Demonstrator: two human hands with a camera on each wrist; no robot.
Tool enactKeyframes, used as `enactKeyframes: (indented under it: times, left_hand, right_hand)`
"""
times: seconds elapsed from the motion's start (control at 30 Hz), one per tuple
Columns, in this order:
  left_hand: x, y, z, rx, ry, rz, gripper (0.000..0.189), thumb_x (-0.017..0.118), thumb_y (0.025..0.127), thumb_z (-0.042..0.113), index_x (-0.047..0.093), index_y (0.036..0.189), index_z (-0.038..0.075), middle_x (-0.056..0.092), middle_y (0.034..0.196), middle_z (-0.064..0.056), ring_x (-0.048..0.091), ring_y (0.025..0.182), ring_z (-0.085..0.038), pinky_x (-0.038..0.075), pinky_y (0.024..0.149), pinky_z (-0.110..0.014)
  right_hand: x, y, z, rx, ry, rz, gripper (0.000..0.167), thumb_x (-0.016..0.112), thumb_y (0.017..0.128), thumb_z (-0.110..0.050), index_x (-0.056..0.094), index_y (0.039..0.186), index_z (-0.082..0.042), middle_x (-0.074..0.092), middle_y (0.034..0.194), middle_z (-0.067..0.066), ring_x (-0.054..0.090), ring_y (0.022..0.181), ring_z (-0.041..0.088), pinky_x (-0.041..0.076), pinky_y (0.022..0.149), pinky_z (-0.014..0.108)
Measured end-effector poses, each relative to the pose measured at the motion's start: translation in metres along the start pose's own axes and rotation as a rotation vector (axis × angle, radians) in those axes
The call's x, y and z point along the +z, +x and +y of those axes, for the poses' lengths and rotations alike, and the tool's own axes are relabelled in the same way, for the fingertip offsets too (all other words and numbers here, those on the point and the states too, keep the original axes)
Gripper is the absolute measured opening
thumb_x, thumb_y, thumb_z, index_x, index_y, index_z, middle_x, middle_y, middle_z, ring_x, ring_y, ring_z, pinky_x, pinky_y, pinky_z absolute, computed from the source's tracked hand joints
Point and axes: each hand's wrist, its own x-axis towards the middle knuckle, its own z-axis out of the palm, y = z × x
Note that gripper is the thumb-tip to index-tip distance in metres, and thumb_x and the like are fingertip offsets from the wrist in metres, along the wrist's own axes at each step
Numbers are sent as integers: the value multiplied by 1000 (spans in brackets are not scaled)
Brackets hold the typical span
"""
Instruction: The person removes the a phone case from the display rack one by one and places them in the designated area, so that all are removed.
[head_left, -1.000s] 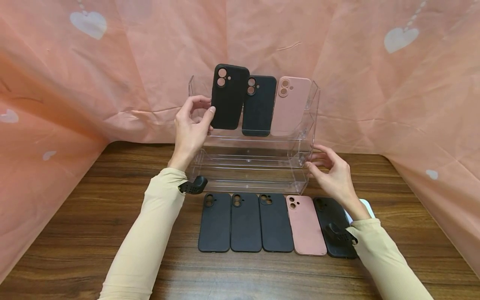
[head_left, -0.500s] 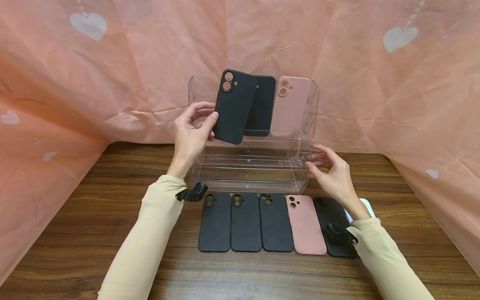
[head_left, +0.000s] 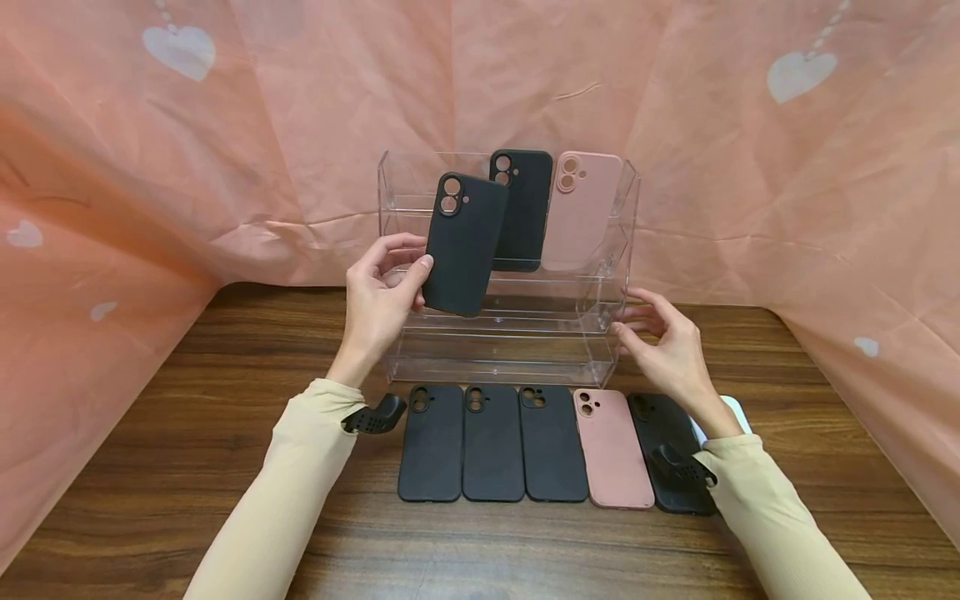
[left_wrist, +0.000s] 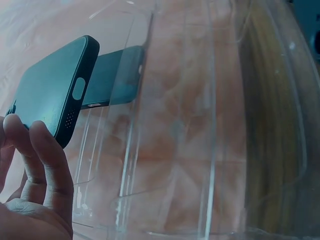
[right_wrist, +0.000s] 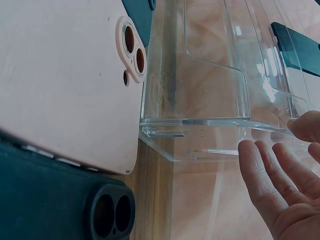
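My left hand [head_left: 378,292] pinches a black phone case [head_left: 465,246] by its left edge, thumb in front and fingers behind. The case tilts slightly and overlaps the clear tiered display rack [head_left: 495,369] in the head view. Its underside, with a charging-port cutout, shows in the left wrist view. Behind it, another black phone case [head_left: 525,221] leans on the top tier beside a pink phone case [head_left: 585,212]. My right hand [head_left: 667,346] is at the rack's right side, fingertips resting against the clear side panel; the right wrist view shows these fingers [right_wrist: 272,175] loosely extended.
Along the rack's front lies a row of phone cases: several black ones, such as the leftmost black case [head_left: 432,450], and a pink one [head_left: 615,454]. A white item [head_left: 737,412] is partly hidden under my right wrist. Pink cloth [head_left: 300,125] encloses the wooden table [head_left: 187,467].
My left hand has lowered the black phone case toward the front of the rack, uncovering more of the black case behind it. The right hand stays at the rack's side.
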Motion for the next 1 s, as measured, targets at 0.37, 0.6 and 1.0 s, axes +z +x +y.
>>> enactKeyframes:
  times: [0.37, 0.6, 1.0]
  left_hand:
    - [-10, -19, -5, -45, 41, -6, 26, 71, 95, 6, 68, 121, 5, 72, 100, -8, 54, 48, -9, 53, 49, -22]
    - [-15, -26, -8, -34, 120, -10, 22, 73, 94, 7, 72, 116, 9, 74, 98, -13, 61, 69, -7, 48, 59, -16]
    - [-27, -47, -10, -137, 171, -126, 33, 72, 94, 7, 69, 127, 9, 74, 107, -19, 71, 88, -5, 58, 78, -16]
  right_hand:
    - [0, 0, -2, 6, 13, -3, 52, 67, 86, 17, 55, 136, 9, 67, 102, 35, 71, 81, -2, 62, 60, 22]
    - [-1, 1, 17, 33, -1, -3, 54, 70, 87, 13, 55, 139, 4, 69, 105, 30, 71, 81, -2, 61, 59, 20]
    - [-2, 1, 20, 37, 36, -19, 55, 71, 89, 8, 56, 141, -3, 69, 106, 27, 72, 83, 2, 63, 61, 23]
